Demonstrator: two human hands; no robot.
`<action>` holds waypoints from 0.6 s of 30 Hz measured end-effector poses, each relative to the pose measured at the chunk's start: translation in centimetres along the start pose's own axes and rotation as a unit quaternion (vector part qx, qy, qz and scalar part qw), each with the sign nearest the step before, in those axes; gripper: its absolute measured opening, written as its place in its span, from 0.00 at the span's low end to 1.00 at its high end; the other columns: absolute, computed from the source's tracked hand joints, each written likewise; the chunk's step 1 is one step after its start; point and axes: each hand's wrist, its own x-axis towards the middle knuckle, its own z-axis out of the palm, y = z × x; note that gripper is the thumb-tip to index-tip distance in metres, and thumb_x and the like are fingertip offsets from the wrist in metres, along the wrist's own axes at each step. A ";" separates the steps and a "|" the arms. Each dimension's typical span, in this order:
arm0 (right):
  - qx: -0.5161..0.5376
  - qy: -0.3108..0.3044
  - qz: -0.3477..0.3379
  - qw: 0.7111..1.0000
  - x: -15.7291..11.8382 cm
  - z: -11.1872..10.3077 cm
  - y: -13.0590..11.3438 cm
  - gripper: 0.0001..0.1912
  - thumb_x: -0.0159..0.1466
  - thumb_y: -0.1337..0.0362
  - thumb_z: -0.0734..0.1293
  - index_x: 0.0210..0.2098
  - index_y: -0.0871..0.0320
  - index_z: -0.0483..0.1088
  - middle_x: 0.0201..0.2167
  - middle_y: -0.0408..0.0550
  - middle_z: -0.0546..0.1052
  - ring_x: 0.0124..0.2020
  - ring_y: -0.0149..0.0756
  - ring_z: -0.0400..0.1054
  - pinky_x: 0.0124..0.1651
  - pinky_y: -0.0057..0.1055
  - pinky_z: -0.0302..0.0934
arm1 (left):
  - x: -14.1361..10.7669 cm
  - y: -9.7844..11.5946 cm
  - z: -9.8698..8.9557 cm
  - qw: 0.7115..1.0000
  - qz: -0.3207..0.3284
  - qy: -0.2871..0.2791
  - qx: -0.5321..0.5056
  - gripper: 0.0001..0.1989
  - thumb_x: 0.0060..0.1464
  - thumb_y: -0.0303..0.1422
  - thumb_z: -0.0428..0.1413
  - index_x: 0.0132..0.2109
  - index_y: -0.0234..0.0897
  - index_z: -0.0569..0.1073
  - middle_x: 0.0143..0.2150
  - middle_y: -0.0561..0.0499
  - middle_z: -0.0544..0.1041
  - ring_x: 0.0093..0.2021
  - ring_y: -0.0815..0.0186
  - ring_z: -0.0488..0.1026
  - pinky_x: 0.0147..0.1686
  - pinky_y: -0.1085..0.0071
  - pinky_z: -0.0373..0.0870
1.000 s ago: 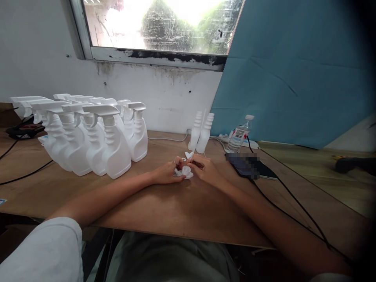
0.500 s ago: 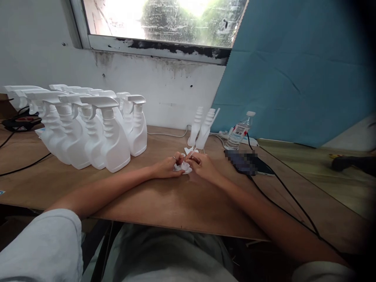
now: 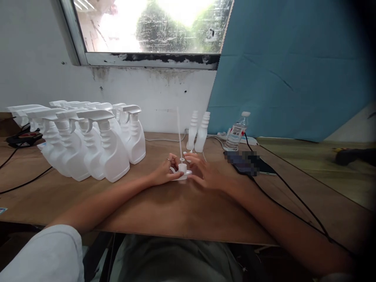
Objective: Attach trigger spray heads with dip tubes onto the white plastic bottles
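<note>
A white trigger spray head (image 3: pixel 182 168) rests low over the table, its collar facing up and a thin dip tube (image 3: pixel 179 135) standing upright out of it. My left hand (image 3: pixel 168 170) grips the spray head from the left side, thumb across its front. Around the foot of the tube is a small white ring (image 3: pixel 182 159). On the right, my right hand (image 3: pixel 202 171) is open, thumb and fingers spread close to the spray head; I cannot tell whether it touches it. Two white bottles without spray heads (image 3: pixel 201 133) stand just behind my hands.
Several white spray bottles with heads fitted (image 3: pixel 113 152) stand grouped at the left. A clear water bottle (image 3: pixel 235 133) and a dark phone (image 3: pixel 242 162) are at the right. A black cable (image 3: pixel 290 199) runs along the right side of the wooden table (image 3: pixel 164 211).
The dip tube now stands upright in the spray head. My right hand's fingers have come off their pinch and spread apart. The whole view has shifted slightly.
</note>
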 end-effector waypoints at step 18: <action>-0.114 0.445 -0.042 0.887 3.9 -12.8 1.3 0.22 0.60 0.65 0.69 0.53 0.53 0.65 0.49 0.53 0.71 0.50 0.43 0.67 0.51 0.42 0.64 | 16.3 -2.9 -0.5 0.963 -0.154 0.177 0.131 0.32 0.46 0.39 0.64 0.52 0.32 0.58 0.54 0.35 0.69 0.51 0.58 0.71 0.47 0.67 0.66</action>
